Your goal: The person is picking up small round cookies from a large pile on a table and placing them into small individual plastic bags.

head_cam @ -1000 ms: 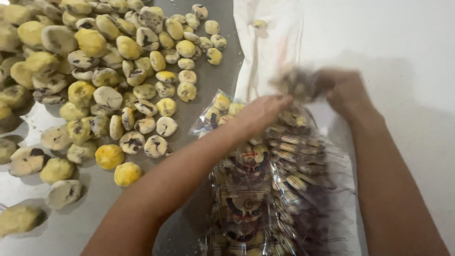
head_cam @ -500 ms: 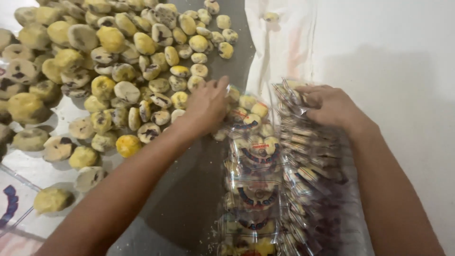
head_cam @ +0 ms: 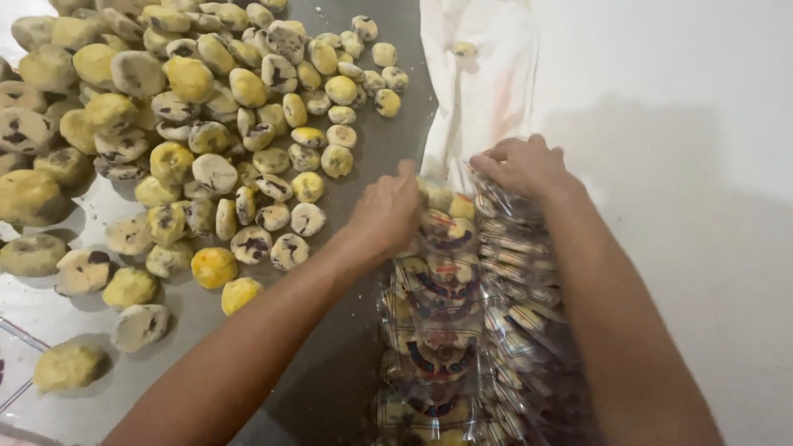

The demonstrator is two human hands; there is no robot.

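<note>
Hands first: my left hand (head_cam: 388, 216) is curled with its fingers bent down onto the top of a clear plastic bag (head_cam: 442, 330), resting on the round pastries packed inside it; I cannot tell whether it actually pinches one or only presses on the plastic. My right hand (head_cam: 520, 165) is closed over the top edge of a second clear bag (head_cam: 529, 330) just beside the first, gripping the crinkled plastic at its mouth. Both bags lie side by side between my forearms, running from the hands toward the lower edge of the view, each stuffed with wrapped round pastries carrying dark printed marks.

To my left, a large heap of loose pastries (head_cam: 198, 124) covers the grey counter (head_cam: 330, 388); they are yellow or pale, many with dark patches. The nearest ones lie just beside my left wrist, and a few single pieces sit apart toward the lower left corner. Beyond the bags, a white plastic bag (head_cam: 483, 83) with faint reddish print lies crumpled, with one small yellow pastry (head_cam: 464, 49) on top of it. On my right the surface is plain white (head_cam: 686, 165).
</note>
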